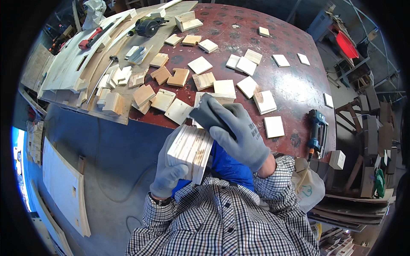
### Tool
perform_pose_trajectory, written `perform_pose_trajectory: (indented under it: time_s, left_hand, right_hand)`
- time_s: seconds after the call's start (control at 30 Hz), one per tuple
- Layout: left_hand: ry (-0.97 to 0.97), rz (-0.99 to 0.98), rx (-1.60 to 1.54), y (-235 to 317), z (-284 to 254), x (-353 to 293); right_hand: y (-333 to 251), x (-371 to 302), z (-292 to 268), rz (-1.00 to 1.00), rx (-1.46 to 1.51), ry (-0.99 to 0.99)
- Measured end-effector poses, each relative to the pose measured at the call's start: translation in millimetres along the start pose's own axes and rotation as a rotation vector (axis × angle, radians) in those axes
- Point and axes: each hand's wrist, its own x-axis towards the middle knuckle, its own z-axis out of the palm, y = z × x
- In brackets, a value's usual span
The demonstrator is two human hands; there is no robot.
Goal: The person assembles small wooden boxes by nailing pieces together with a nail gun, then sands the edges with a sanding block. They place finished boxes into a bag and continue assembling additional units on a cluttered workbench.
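Observation:
My left hand (168,168), in a grey glove, is closed around a stack of small plywood blocks (190,147). The stack is held tilted in front of my body, near the table's front edge. My right hand (241,136), also gloved, grips a dark grey sanding pad (210,113). The pad is just above the upper end of the stack; whether they touch I cannot tell. Behind my hands, several loose wooden squares (224,88) lie on the dark red tabletop (294,91). Some nearby pieces, such as this notched block (178,77), have cutouts.
A nail gun (317,130) rests at the table's right edge. On boards at the left lie a dark power tool (147,27), a red tool (89,41) and a hammer (102,77). Large panels (64,183) lean at the left; a timber rack (371,128) stands right.

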Motion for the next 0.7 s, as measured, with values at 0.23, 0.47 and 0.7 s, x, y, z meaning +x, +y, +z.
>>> perform_pose_trajectory:
  time_s: [0.23, 0.47, 0.7]
  left_hand:
    - [0.089, 0.05, -0.047, 9.5, 1.8, -14.2]
    - [-0.029, 0.1, 0.157, 6.2, -4.5, -8.3]
    - [-0.24, 0.125, 0.131, -0.9, -8.3, -6.5]
  right_hand:
    - [-15.9, -34.3, -16.3, -0.347, 0.222, 0.056]
    - [-25.1, -31.1, -21.7, -0.239, -0.141, -0.042]
    - [4.9, -29.2, -29.8, 0.057, 0.694, -0.205]
